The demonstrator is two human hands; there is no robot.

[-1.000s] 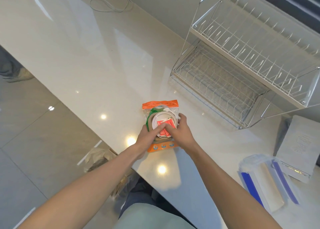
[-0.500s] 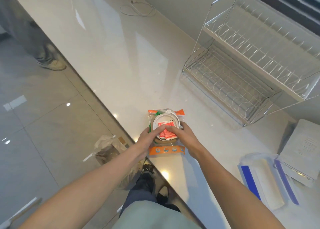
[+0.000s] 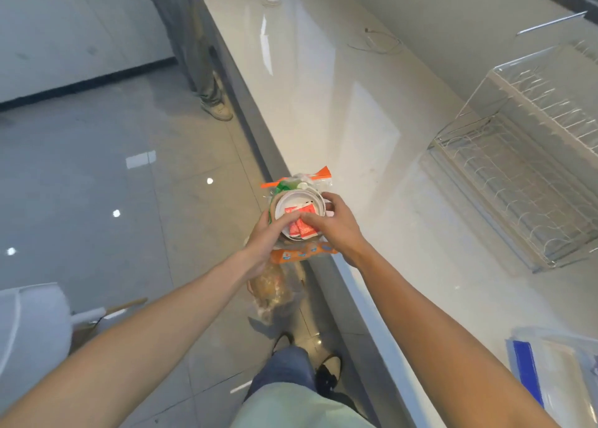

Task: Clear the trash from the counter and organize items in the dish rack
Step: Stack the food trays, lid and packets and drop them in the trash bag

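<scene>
A stack of trash (image 3: 299, 206) is held at the counter's front edge: a clear bag with orange strips, a white round lid, red sauce packets and a green scrap. My left hand (image 3: 270, 238) grips its left side and my right hand (image 3: 333, 225) grips its right side, thumbs pressing on the packets. The stack hangs partly past the white counter (image 3: 339, 110) edge, above the floor. The two-tier wire dish rack (image 3: 524, 155) stands on the counter to the right, with nothing in it.
A crumpled plastic bag (image 3: 275, 293) lies on the floor below the stack. A clear container with blue clips (image 3: 550, 366) sits at the lower right. A white cable (image 3: 377, 42) lies far back. Another person's legs (image 3: 200, 55) stand by the counter's far edge.
Both hands have carried the trash stack left, from over the counter to its front edge. The view has swung left toward the floor.
</scene>
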